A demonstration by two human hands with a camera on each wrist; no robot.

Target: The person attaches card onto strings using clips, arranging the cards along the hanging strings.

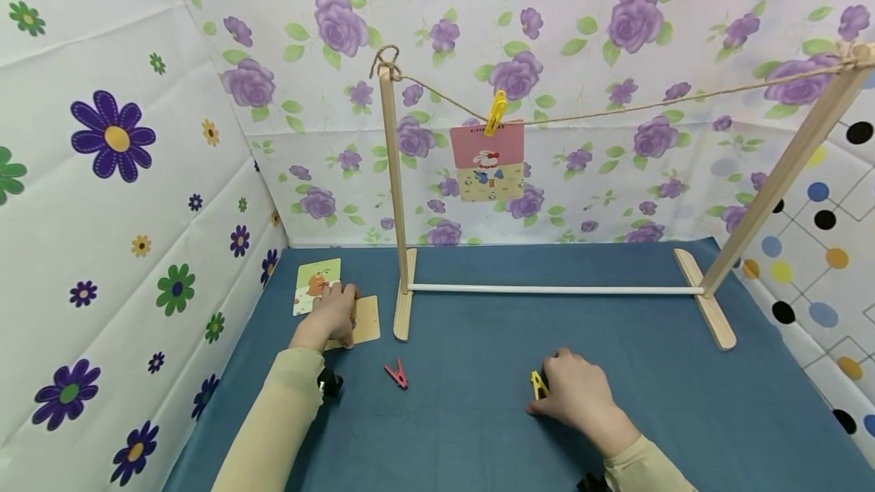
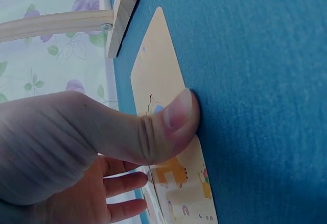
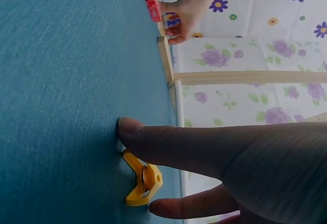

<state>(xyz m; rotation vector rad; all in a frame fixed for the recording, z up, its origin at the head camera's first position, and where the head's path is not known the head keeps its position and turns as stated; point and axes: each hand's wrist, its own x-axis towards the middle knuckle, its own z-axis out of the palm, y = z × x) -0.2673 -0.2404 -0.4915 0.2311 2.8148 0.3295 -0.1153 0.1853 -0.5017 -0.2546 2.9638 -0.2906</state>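
Observation:
My left hand [image 1: 333,316] is over a tan card [image 1: 368,317] lying on the blue cloth at the left. In the left wrist view its thumb [image 2: 181,114] lies across the card's edge, and the other fingers extend over the far side. A green and white card [image 1: 304,272] with an orange animal lies just beyond, partly under the fingers. My right hand [image 1: 579,393] is down at the cloth beside a yellow clothespin [image 1: 538,384]. In the right wrist view the clothespin [image 3: 144,179] stands between the spread thumb and forefinger, with a gap showing.
A pink clothespin [image 1: 397,374] lies between the hands. Behind stands a wooden frame [image 1: 393,173] with a white crossbar [image 1: 547,290] and a sagging string [image 1: 649,108]. A yellow clothespin [image 1: 497,112] holds a pink card [image 1: 481,144] on the string. Patterned cloths surround the table.

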